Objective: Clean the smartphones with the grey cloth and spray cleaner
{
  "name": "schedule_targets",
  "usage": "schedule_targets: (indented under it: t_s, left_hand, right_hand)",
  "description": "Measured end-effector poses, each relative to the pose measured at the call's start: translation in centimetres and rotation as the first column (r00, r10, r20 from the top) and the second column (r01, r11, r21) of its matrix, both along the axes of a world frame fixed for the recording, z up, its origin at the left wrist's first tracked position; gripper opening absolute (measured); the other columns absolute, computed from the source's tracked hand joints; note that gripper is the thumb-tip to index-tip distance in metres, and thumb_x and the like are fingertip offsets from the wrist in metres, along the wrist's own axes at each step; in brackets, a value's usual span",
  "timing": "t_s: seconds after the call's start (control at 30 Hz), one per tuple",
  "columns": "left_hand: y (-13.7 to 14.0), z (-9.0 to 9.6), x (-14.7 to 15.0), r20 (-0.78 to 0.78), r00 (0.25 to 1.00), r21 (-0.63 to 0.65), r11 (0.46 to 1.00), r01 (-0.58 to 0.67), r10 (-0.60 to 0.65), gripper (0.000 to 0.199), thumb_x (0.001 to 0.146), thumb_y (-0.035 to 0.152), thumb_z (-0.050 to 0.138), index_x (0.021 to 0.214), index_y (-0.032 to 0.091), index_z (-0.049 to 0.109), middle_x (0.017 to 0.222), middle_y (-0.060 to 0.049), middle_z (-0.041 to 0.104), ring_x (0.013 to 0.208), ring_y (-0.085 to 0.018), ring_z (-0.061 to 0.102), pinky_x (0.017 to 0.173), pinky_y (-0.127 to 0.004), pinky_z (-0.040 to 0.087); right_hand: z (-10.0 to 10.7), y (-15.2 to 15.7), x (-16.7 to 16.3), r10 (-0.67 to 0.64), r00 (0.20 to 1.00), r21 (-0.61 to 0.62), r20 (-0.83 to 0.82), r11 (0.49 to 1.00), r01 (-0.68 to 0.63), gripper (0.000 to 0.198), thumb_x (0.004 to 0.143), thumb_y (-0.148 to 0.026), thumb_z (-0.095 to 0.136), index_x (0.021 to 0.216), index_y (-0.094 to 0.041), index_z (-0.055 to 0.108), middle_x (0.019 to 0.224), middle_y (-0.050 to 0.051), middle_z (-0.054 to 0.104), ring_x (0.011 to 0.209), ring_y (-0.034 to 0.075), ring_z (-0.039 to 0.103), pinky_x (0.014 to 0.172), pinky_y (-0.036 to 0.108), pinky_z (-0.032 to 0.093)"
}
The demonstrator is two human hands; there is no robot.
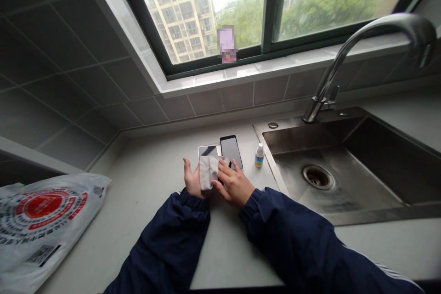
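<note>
A folded pale grey cloth (208, 172) lies over the palm and fingers of my left hand (193, 180), which is turned up with its thumb stretched out to the side. My right hand (237, 186) has its thumb and fingertips at the cloth's right edge, holding it there. Just beyond the hands, two phones rest on the counter. The silver-edged phone (207, 150) is partly hidden by the cloth, and the black-framed phone (230, 149) is partly behind my right fingers. A small white bottle (259, 155) with a blue and yellow label stands upright to their right.
On the right, a steel sink (344, 218) is set into the white counter (155, 211), with a curved chrome faucet (336, 62) behind it. A printed white plastic bag (79, 211) occupies the left side. Beyond the counter are a tiled wall and a window.
</note>
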State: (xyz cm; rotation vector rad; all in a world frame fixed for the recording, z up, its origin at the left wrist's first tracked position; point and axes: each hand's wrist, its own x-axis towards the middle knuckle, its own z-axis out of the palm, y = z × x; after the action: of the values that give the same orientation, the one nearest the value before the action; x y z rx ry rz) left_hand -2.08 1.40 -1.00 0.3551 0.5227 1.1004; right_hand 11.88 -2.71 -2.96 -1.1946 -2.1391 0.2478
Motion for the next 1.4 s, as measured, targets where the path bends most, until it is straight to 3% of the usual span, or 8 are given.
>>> schedule_targets:
  t_s: [0.2, 0.47, 0.67, 0.8, 0.97, 1.2, 1.4]
  left_hand:
    - [-0.8, 0.6, 0.9, -0.009, 1.0, 0.029, 1.0, 0.009, -0.008, 0.086, 0.092, 0.074, 0.026, 0.147, 0.01, 0.044, 0.135, -0.02, 0.061, 0.132, -0.035, 0.052, 0.114, -0.048, 0.035]
    - [-1.7, 0.3, 1.8, -0.031, 0.986, 0.031, 0.986, 0.162, -0.161, 0.075, 0.097, 0.065, 0.024, 0.152, 0.016, 0.038, 0.14, -0.015, 0.059, 0.141, -0.032, 0.043, 0.119, -0.046, 0.029]
    - [-2.3, -0.7, 1.8, -0.041, 0.968, -0.05, 0.968, 0.246, -0.248, 0.07, 0.097, 0.063, 0.029, 0.151, 0.019, 0.043, 0.141, -0.014, 0.058, 0.141, -0.032, 0.043, 0.118, -0.047, 0.031]
    - [-2.2, -0.5, 2.0, -0.074, 0.99, -0.037, 0.992, 0.12, -0.122, 0.068, 0.1, 0.058, 0.025, 0.148, 0.014, 0.045, 0.14, -0.015, 0.059, 0.141, -0.03, 0.042, 0.12, -0.044, 0.028]
    - [-1.7, -0.6, 2.0, -0.087, 0.995, 0.028, 0.998, -0.049, 0.052, 0.063, 0.098, 0.056, 0.039, 0.139, 0.01, 0.055, 0.136, -0.015, 0.062, 0.14, -0.027, 0.044, 0.121, -0.036, 0.025]
    - [-1.5, 0.2, 1.4, -0.047, 0.998, -0.031, 0.998, -0.053, 0.052, 0.078, 0.095, 0.068, 0.031, 0.12, 0.003, 0.065, 0.113, -0.021, 0.071, 0.123, -0.033, 0.06, 0.115, -0.044, 0.037]
    - [-0.3, 0.6, 0.3, -0.074, 0.993, -0.039, 0.994, -0.1, 0.097, 0.081, 0.094, 0.07, 0.028, 0.111, 0.002, 0.068, 0.1, -0.022, 0.074, 0.11, -0.034, 0.067, 0.103, -0.047, 0.049]
  right_hand:
    - [-0.2, 0.3, 0.1, -0.08, 0.997, 0.022, 0.012, 0.997, 0.08, 0.058, 0.1, -0.035, 0.045, 0.15, -0.007, 0.038, 0.159, 0.018, 0.032, 0.15, 0.033, 0.024, 0.118, 0.058, 0.027]
    - [0.1, 0.7, 0.9, -0.212, 0.977, 0.022, 0.005, 0.977, 0.212, 0.062, 0.101, -0.042, 0.042, 0.148, -0.002, 0.039, 0.16, 0.022, 0.028, 0.152, 0.036, 0.014, 0.118, 0.061, 0.023]
    - [0.4, 0.7, 1.2, -0.206, 0.978, 0.025, -0.032, 0.978, 0.206, 0.06, 0.101, -0.042, 0.04, 0.15, -0.006, 0.038, 0.158, 0.021, 0.032, 0.153, 0.034, 0.012, 0.118, 0.063, 0.02]
    - [0.6, 0.4, 1.0, -0.159, 0.987, 0.02, 0.0, 0.987, 0.159, 0.058, 0.101, -0.041, 0.042, 0.148, -0.007, 0.042, 0.158, 0.019, 0.033, 0.152, 0.035, 0.014, 0.118, 0.063, 0.018]
    - [0.7, -0.4, 0.0, -0.035, 0.999, 0.054, 0.041, 0.998, 0.033, 0.056, 0.101, -0.041, 0.044, 0.149, -0.012, 0.043, 0.157, 0.016, 0.037, 0.152, 0.032, 0.019, 0.12, 0.062, 0.014]
    - [0.9, -1.4, -0.8, 0.051, 0.996, 0.022, 0.072, 0.998, -0.053, 0.053, 0.102, -0.044, 0.043, 0.146, -0.015, 0.044, 0.157, 0.014, 0.037, 0.151, 0.031, 0.021, 0.119, 0.066, 0.011]
    - [1.2, -1.7, -1.0, 0.001, 0.999, 0.02, 0.038, 1.0, -0.001, 0.041, 0.101, -0.039, 0.048, 0.137, -0.019, 0.053, 0.151, 0.013, 0.048, 0.147, 0.029, 0.033, 0.118, 0.067, 0.008]
